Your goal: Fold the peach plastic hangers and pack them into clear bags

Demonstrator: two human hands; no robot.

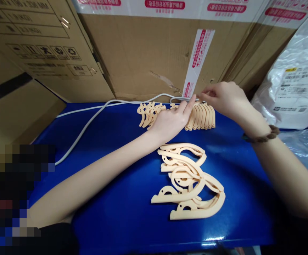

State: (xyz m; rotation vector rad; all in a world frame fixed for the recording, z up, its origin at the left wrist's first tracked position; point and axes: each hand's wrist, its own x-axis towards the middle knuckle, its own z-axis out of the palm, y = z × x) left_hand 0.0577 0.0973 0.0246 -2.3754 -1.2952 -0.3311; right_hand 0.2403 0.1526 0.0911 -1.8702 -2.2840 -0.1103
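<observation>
Several curved beige plastic hanger parts (203,117) stand side by side in a row at the back of the blue table. My left hand (171,118) reaches over this row from the left, its index finger stretched out beside the tops of the parts. From the right, my right hand (224,99) comes in with thumb and fingers pinched at the upper end of a beige hanger part (197,103), close to the left fingertips. Smaller hooked beige pieces (145,115) lie left of and partly behind my left hand. Nearer to me is a loose pile of folding hangers (188,180), overlapping one another.
A white cable (86,125) runs along the table's back and curves down its left side. Cardboard boxes (143,53) wall off the back and left. At the right stands a white plastic-wrapped parcel (292,81) with a label. The blue tabletop (122,212) extends toward me.
</observation>
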